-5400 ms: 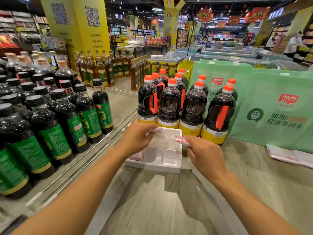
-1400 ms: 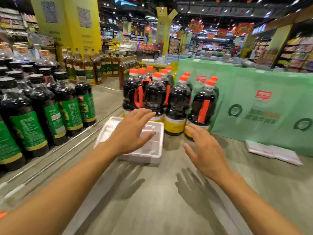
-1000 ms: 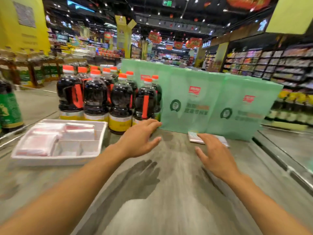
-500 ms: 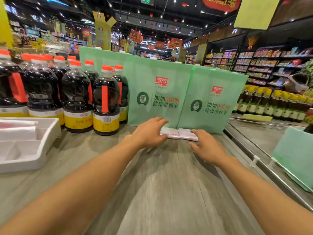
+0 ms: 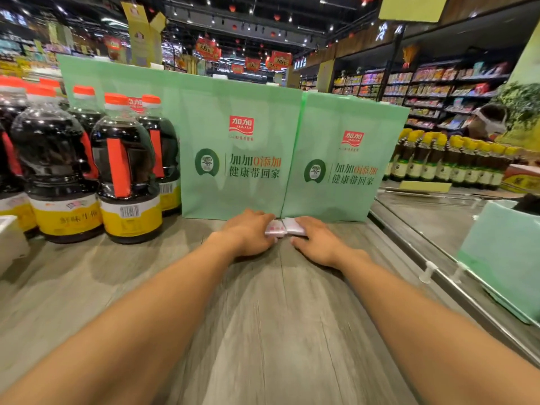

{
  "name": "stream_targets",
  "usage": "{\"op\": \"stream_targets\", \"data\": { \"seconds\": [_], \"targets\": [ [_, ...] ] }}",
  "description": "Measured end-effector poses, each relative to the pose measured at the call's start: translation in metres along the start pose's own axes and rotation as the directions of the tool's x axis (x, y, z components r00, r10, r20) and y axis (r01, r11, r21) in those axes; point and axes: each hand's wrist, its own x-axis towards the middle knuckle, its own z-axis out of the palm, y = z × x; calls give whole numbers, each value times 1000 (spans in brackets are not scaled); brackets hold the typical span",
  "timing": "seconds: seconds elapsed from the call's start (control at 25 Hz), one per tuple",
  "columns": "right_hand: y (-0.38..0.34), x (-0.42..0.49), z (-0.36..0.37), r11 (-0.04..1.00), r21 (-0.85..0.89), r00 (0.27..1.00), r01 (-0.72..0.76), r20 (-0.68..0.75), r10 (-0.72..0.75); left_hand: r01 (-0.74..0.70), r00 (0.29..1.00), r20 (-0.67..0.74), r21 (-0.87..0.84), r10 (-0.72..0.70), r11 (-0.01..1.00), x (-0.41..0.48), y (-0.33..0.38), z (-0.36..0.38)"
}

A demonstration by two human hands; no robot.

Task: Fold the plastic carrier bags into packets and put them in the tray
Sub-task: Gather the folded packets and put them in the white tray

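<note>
So at this point both hands were down on the stack of carrier bags (image 5: 284, 228), which lay flat on the counter (image 5: 263, 331) right at the foot of the green tote bags (image 5: 239, 147), touching them or close to it. The left hand (image 5: 248, 232) covered the end with the red print and the right hand (image 5: 317, 241) sat on the plainer white end, with the thumbs on the near edge. My guess is one hand was meant to pin the pile while the other peeled a single bag off the top, since thin plastic tends to drag its neighbours along. As for the grip, the fingers on both hands were bent over the stack, but I honestly couldn't tell whether they were pinching a bag or only pressing. The tray (image 5: 8, 238) only showed as a white corner at the far left, past the soy sauce bottles (image 5: 128, 171) and well apart from the stack, so any packet would need carrying across.
</note>
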Motion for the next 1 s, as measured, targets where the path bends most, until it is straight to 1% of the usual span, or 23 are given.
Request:
{"op": "stream_targets", "data": {
  "seconds": [0.08,0.16,0.32,0.44,0.52,0.6,0.68,0.84,1.0],
  "targets": [
    [1,6,5,1000,-20,999,12,-37,-12,-18,999,-28,60,20,998,3,-3,1],
    [-2,10,6,995,-87,994,45,-96,-53,-26,996,-79,123,36,992,5,-5,4],
    [-14,2,-5,981,-196,977,-16,-212,-26,-33,985,-162,182,63,983,-2,-3,3],
    [-22,-14,-15,978,-208,939,-12,-338,-61,-89,963,-229,218,140,972,-23,-9,-2],
    [-33,-28,-22,983,-175,902,46,-416,-116,-110,951,-255,252,176,961,-43,-17,-12],
    [-50,-42,-29,978,-177,854,115,-486,-188,-145,923,-301,303,239,942,-66,-29,-23],
    [-71,-56,-33,968,-188,823,168,-513,-243,-166,889,-354,340,289,926,-91,-44,-37],
    [-125,-79,-29,952,-156,800,264,-515,-306,-161,854,-422,341,304,926,-145,-76,-76],
    [-195,-94,-13,921,-130,768,367,-516,-379,-138,815,-494,344,304,929,-214,-106,-121]
  ]
}}
